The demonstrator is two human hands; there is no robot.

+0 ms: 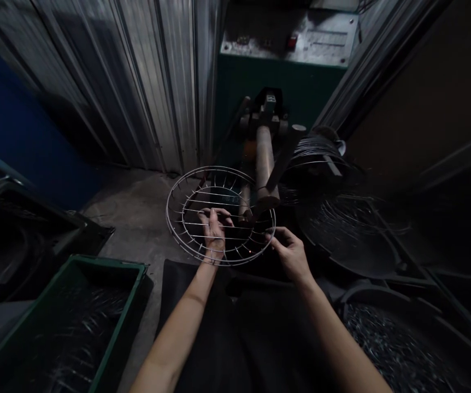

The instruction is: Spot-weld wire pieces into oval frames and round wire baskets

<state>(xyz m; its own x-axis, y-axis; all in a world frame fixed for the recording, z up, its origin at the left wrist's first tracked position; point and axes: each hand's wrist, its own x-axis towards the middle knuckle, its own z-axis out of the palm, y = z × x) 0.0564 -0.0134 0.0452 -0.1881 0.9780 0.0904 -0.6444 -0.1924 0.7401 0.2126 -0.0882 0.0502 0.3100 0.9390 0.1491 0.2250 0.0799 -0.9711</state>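
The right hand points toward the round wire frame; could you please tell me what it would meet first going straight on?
Most likely the right side of the round wire frame's rim, right at the fingertips of the right hand; whether they already touch is unclear.

Blurry metal pieces (82, 335) (in green crate (106, 262))
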